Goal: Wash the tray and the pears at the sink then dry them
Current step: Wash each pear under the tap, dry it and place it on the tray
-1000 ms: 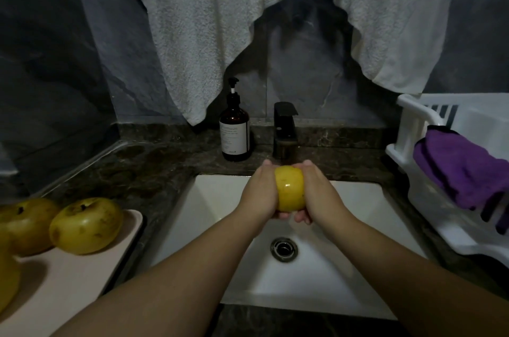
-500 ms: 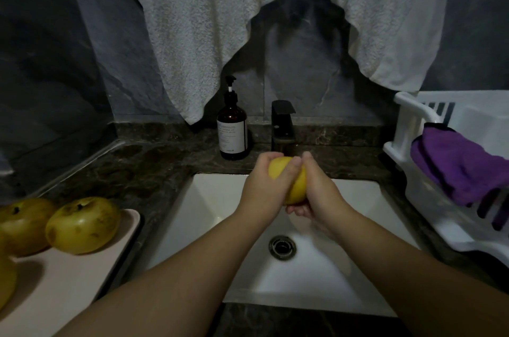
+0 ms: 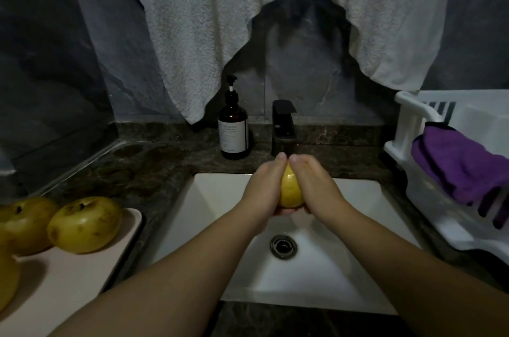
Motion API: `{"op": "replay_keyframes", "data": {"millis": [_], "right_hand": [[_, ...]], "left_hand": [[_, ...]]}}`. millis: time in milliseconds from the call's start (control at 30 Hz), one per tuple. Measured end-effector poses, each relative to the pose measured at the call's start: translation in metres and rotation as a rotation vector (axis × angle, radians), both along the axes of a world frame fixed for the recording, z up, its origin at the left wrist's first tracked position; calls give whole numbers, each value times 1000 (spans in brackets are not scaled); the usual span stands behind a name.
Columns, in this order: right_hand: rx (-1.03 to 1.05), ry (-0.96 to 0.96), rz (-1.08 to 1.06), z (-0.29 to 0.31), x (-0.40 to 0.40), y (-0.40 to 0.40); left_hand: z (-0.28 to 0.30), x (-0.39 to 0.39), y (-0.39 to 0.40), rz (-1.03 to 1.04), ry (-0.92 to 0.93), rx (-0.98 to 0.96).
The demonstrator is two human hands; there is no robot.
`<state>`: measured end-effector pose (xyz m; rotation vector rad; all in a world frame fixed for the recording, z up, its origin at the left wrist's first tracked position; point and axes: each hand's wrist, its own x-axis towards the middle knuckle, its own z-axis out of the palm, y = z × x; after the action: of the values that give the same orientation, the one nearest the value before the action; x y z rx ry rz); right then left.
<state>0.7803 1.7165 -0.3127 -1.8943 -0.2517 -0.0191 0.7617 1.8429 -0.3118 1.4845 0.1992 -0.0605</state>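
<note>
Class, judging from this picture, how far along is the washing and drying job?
Done: nothing visibly finished. In hand: both hands, left hand and right hand, grip one yellow pear over the white sink. Left: three pears on the beige tray, the tray, all drying.

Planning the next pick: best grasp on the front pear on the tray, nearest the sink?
Take the front pear around its widest middle, coming from above with fingers down its near and far sides. It sits stem end up on the tray, round and squat, so the top is open. Another pear crowds its left side, and the left hand would arrive from the sink side.
</note>
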Motion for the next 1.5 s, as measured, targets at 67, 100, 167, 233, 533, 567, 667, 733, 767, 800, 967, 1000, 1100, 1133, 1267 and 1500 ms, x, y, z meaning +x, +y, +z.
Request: {"op": "replay_keyframes", "data": {"millis": [67, 100, 167, 233, 533, 567, 667, 733, 767, 800, 967, 1000, 1100, 1133, 1267, 1500], "right_hand": [[80, 356, -43, 0, 1, 2], [95, 456, -39, -2, 1, 1], [51, 414, -23, -5, 2, -3], [-69, 155, 13, -8, 1, -6], [83, 190, -41, -7, 12, 7], [64, 240, -77, -7, 14, 7], [-7, 213, 7, -12, 8, 4], [-35, 138, 92, -13, 2, 4], [-13, 140, 103, -12, 2, 4], [18, 156, 95, -9, 2, 6], [31, 70, 129, -14, 4, 6], [-3, 26, 143, -15, 3, 4], [-265, -89, 108, -15, 5, -2], [-378, -146, 96, -14, 5, -4], [-504, -309, 123, -12, 4, -6], [-527, -451, 152, -7, -5, -6]], "left_hand": [[4, 2, -3, 58, -61, 210], [3, 4, -4, 57, -59, 282], [0, 5, -2, 23, 13, 280], [-2, 3, 3, -33, 194, 84], [4, 2, 1, 95, 151, -78], [4, 3, -1, 110, 142, -45], [-2, 5, -2, 82, 61, 40], [-7, 5, 2, 59, 12, 44], [-10, 5, 4, 59, 11, 13], [-11, 6, 5, 60, 10, -30], [-6, 9, 9, 99, 109, -419], [-4, 9, 10, 98, 155, -463], [-5, 4, 10, -2, 262, -336], [-6, 4, 10, -67, 260, -271], [-7, 5, 13, -176, 144, -260], [-7, 12, 20, -66, 151, -625]]}}
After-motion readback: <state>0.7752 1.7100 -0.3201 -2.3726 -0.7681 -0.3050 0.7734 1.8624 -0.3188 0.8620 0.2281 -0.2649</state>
